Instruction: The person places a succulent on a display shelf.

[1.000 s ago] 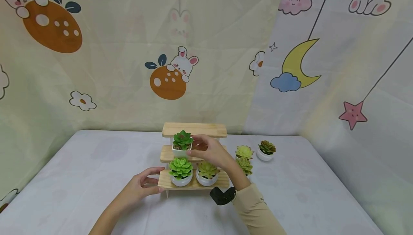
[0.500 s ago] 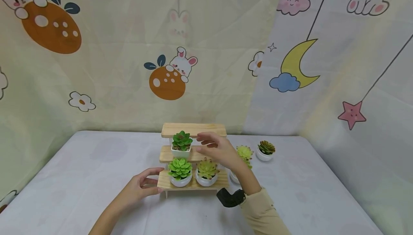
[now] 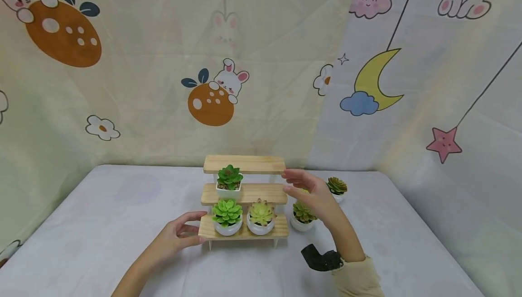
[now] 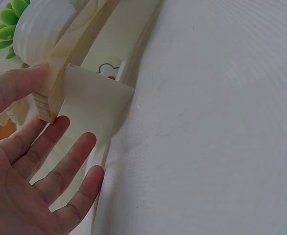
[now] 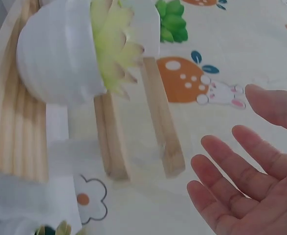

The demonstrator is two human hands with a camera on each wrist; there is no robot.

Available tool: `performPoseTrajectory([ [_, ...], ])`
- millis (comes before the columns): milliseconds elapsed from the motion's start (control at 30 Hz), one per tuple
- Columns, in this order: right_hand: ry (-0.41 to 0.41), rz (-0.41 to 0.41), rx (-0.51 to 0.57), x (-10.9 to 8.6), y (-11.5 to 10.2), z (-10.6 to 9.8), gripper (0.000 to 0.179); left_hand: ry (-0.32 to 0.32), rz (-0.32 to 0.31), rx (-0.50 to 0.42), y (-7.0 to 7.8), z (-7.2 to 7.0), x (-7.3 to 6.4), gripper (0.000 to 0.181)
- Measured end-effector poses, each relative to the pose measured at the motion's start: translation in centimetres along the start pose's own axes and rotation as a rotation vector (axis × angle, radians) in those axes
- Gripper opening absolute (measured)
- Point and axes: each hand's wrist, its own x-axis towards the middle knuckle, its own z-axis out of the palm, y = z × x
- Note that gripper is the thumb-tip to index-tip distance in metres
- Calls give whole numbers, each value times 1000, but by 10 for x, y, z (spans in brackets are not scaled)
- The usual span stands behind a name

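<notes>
A three-tier wooden plant stand (image 3: 264,193) stands on the table. My left hand (image 3: 179,233) holds the left end of its lowest shelf, the thumb (image 4: 23,83) on one face and a fingertip at the other. On that shelf sit a bright green succulent (image 3: 227,213) and a yellow-green succulent (image 3: 261,213) in round white pots. A darker green succulent (image 3: 229,178) in a square white pot stands on the left of the middle shelf. My right hand (image 3: 314,195) is held in the air just right of the stand, fingers spread and nothing in them.
Beside the stand, partly behind my right hand, is an olive-green succulent (image 3: 303,215) in a white pot. Farther right and back sits a brownish-green succulent (image 3: 337,185). A printed cloth (image 3: 277,84) hangs behind the white table (image 3: 134,197). A black strap (image 3: 322,259) juts from the right wrist.
My right hand has let go of the darker green succulent's square pot on the middle shelf and moved right, past the stand's edge. The left hand has stayed at the lowest shelf.
</notes>
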Motion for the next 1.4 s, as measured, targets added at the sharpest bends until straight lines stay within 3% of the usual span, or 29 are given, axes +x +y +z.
performPoseTrajectory([
  [467, 129, 141, -78, -31, 37, -28, 48, -5, 8, -4, -1, 1, 1, 62],
  [633, 140, 202, -111, -36, 52, -33, 52, -7, 13, -9, -1, 1, 1, 62],
  [833, 110, 264, -111, -39, 67, -42, 57, -2, 0, 0, -1, 0, 3, 63],
  [1100, -9, 378, -84, -41, 84, -44, 69, 6, -4, 19, -1, -1, 2, 63],
  [1400, -58, 402, -32, -42, 95, -34, 69, 5, -3, 17, 0, -2, 1, 63],
])
